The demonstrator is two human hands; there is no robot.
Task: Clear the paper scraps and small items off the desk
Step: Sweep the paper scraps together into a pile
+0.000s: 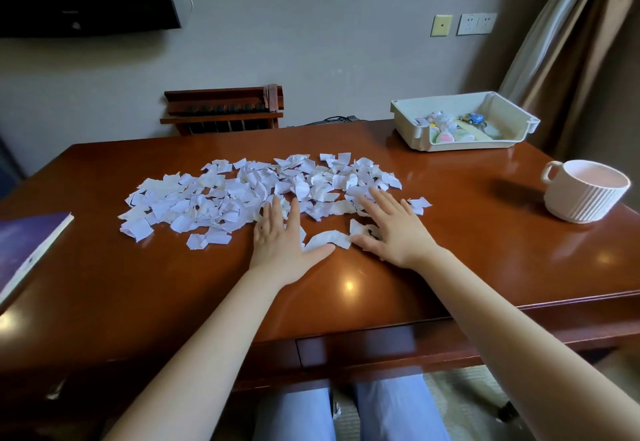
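Both hands lie flat on the desk, fingers straight and released, grasping nothing. The left hand and the right hand rest at the near edge of the paper scraps, the right hand touching several pieces. The scraps form a wide heap at the desk's centre. A book lies at the left edge. A ribbed cup stands at the right. A white tray at the far right corner contains small items, including a toy car.
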